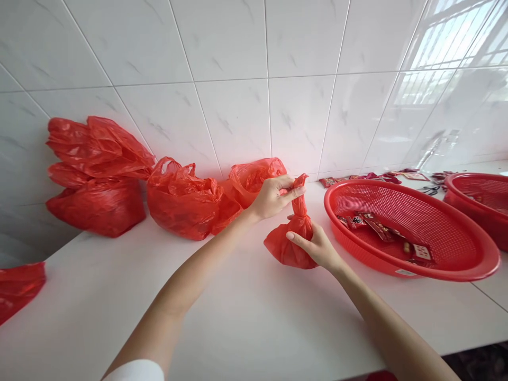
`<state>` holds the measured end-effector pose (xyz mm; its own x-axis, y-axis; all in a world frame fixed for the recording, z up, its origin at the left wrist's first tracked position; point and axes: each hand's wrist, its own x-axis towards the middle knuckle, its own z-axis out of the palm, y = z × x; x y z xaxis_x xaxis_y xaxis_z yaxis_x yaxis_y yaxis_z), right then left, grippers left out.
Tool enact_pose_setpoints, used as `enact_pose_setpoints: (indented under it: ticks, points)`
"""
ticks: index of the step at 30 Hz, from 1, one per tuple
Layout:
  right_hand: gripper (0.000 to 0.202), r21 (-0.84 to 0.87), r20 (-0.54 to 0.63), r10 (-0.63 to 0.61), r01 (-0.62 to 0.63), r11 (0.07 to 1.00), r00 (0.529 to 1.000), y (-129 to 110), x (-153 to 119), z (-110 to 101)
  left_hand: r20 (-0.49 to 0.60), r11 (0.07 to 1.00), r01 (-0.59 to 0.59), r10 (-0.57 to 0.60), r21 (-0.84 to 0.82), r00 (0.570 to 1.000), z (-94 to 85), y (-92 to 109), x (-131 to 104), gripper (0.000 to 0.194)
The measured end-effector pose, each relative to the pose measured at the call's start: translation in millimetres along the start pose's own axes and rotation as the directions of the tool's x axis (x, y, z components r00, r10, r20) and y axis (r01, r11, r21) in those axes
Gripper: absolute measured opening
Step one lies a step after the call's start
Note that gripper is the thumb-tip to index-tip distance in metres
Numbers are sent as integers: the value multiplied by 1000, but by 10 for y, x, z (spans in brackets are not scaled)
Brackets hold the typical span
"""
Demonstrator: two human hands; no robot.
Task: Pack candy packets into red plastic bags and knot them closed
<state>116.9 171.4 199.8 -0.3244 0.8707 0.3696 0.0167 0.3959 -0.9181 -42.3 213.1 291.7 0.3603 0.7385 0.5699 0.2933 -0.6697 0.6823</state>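
Note:
A small red plastic bag [288, 246] with a full, rounded bottom is held upright at the white counter. My left hand [273, 197] pinches the gathered, twisted top of the bag between thumb and fingers. Lower down, my right hand [315, 244] wraps round the bag's body just under its narrow neck, thumb across the front. What the bag contains does not show through the plastic. Just right of my right hand stands a red mesh basket [397, 198] with several small wrapped packets [379, 228] at its bottom.
Filled red bags [182, 206] line the tiled wall [230, 42] on the left, some stacked. Another red bag [19, 288] is cut off at the left edge. Loose packets [381, 178], scissors [429, 189] and a second red basket [482, 190] are at the right on the counter [246, 317].

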Motion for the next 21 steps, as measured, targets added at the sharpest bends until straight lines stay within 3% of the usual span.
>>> enact_pose_setpoints:
  ticks: [9, 14, 17, 19, 21]
  points:
    - [29, 8, 35, 33, -33, 999, 999, 167, -2, 90, 21, 996, -73, 72, 48, 997, 59, -119, -73, 30]
    - [29, -70, 55, 36, -32, 997, 998, 121, -22, 60, 7, 985, -134, 134, 106, 991, 34, -156, -110, 32]
    - [35, -120, -108, -103, 90, 989, 989, 28, -41, 36, 36, 966, -218, 215, 140, 976, 54, -77, -128, 34]
    - [24, -149, -253, -206, 172, 974, 945, -29, -51, 25, 81, 945, -301, 292, 132, 953, 72, -8, -138, 34]
    - [17, -199, -322, -267, 211, 957, 908, -68, -61, 18, 119, 927, -353, 339, 124, 933, 64, 32, -144, 33]
